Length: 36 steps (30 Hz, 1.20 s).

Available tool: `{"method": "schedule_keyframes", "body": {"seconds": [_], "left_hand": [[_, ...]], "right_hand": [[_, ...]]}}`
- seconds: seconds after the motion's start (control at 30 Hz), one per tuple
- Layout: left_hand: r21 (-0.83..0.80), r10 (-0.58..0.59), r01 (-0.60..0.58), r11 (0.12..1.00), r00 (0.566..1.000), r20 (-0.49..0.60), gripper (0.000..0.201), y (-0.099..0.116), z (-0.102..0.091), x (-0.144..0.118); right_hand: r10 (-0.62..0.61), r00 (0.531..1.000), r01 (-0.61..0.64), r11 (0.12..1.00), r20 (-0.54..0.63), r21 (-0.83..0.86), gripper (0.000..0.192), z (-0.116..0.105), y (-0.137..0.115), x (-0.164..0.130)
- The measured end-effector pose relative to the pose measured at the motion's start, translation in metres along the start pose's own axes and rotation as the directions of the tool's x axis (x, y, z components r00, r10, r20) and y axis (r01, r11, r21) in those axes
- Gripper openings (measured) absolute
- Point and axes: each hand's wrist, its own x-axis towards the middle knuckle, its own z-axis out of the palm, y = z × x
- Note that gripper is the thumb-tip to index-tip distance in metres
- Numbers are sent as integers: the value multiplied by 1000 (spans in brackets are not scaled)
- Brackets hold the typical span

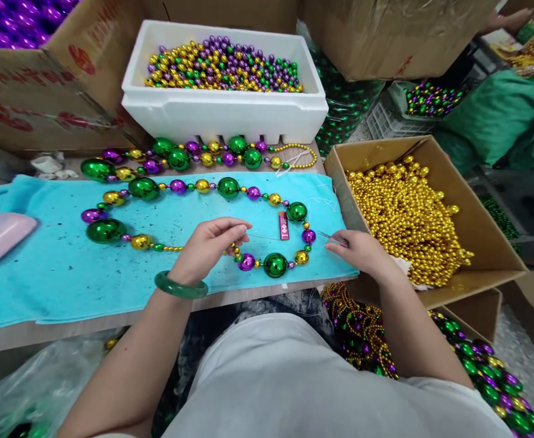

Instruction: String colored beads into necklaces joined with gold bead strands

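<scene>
A bead necklace (144,188) in green, purple and gold lies in a loop on a turquoise towel (88,292). At its near side, my left hand (209,246) is closed in a pinch, with a thin pale thread (267,236) running right from the fingertips. The beads just under those fingers are partly hidden. My right hand (360,250) grips small scissors (333,239), their slim metal tips pointing left toward a purple bead of the loop. Inside the loop lies a small magenta item with white marks (284,226), which looks like a lighter.
Behind the towel lies another bead necklace (178,159), before a white foam box (225,112) of mixed beads. A carton (486,267) of gold bead strands stands at right. A pink case (4,238) rests at left. More strands (490,371) hang low right.
</scene>
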Motion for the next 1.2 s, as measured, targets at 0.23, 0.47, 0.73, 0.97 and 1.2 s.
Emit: {"method": "schedule_keyframes", "body": {"seconds": [0.23,0.47,0.73,0.97,1.2], "left_hand": [[-270,-76,70,960,997,-13,32,-4,3,3],[-541,-157,134,831,988,5,22,0,3,2],[-141,-16,20,990,999,30,38,-13,-8,-3],[-176,57,-40,984,994,95,26,-40,-9,2],[-552,61,-9,834,995,76,28,-54,7,6]], "right_hand": [[-110,919,134,990,-378,37,34,24,-58,21],[-389,870,480,809,-304,339,40,56,-139,32],[-363,927,229,366,-89,902,22,60,-140,50],[-357,934,125,298,-11,946,33,54,-130,52],[58,968,-37,995,-243,91,29,47,-113,72]]}}
